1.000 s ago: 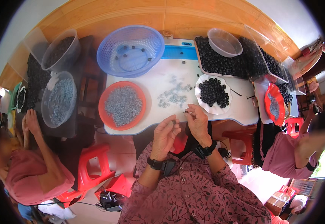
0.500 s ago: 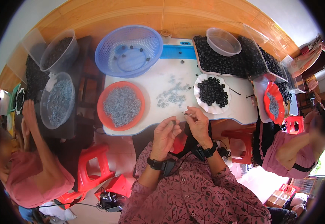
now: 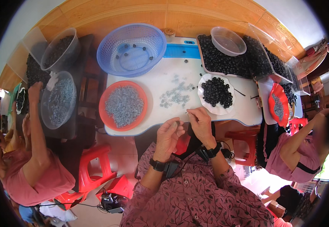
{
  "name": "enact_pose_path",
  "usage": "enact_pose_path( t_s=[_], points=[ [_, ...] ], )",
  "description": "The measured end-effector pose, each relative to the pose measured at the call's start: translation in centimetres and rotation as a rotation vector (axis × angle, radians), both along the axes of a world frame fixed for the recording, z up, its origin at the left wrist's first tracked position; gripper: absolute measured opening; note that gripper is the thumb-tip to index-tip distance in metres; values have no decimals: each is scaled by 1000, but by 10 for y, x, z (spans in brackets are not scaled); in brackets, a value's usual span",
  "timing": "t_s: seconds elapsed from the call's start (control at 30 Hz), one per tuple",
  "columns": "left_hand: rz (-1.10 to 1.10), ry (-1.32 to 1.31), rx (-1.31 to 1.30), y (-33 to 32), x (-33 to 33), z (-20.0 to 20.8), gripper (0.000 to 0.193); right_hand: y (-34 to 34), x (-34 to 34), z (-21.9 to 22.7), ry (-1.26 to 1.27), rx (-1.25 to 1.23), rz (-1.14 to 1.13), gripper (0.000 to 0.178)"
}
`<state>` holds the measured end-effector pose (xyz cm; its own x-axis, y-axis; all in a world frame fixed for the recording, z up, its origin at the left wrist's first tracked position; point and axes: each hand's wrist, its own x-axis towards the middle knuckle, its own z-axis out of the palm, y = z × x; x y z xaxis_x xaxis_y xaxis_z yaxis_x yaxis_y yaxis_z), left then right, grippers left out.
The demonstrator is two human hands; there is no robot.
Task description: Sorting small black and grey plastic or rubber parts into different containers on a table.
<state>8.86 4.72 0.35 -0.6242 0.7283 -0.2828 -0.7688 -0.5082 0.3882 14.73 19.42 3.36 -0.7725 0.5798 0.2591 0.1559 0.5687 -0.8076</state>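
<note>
My left hand (image 3: 169, 133) is closed just off the table's front edge, with a small dark round piece (image 3: 178, 123) pinched at its fingertips. To its right, my right hand (image 3: 200, 122) is also closed; thumb and forefinger pinch something dark and thin, too small to make out. The two hands are apart. Beyond them, small clear pieces (image 3: 176, 96) lie scattered on the white table (image 3: 155, 117). A white scalloped plate (image 3: 225, 111) of black ring-shaped parts (image 3: 216, 92) stands near my right hand. Left of the hands, a round orange tray (image 3: 145, 108) holds many clear pieces.
A blue basket (image 3: 107, 56) with several black parts stands at the back left. A tray of black parts (image 3: 221, 62) carries a clear bowl (image 3: 228, 41) at the back right. Co-workers sit at left (image 3: 39, 170) and right (image 3: 291, 155). A red stool (image 3: 92, 166) stands at left.
My right fingertips have shifted slightly, and the dark piece between them shows less. My left hand has hardly moved. The left co-worker's hand has moved up toward the black parts.
</note>
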Motion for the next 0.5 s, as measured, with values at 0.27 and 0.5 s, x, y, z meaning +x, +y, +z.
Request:
enact_pose_path(
  t_s=[0.27, 0.5],
  points=[
    [13, -3, -28, -1, 0, 0, 23, 2, -14, -10, -100, 288, -20, 19],
    [13, -14, -19, -2, 0, -3, 23, -2, -14, -6, -96, 272, -25, 24]
  ],
)
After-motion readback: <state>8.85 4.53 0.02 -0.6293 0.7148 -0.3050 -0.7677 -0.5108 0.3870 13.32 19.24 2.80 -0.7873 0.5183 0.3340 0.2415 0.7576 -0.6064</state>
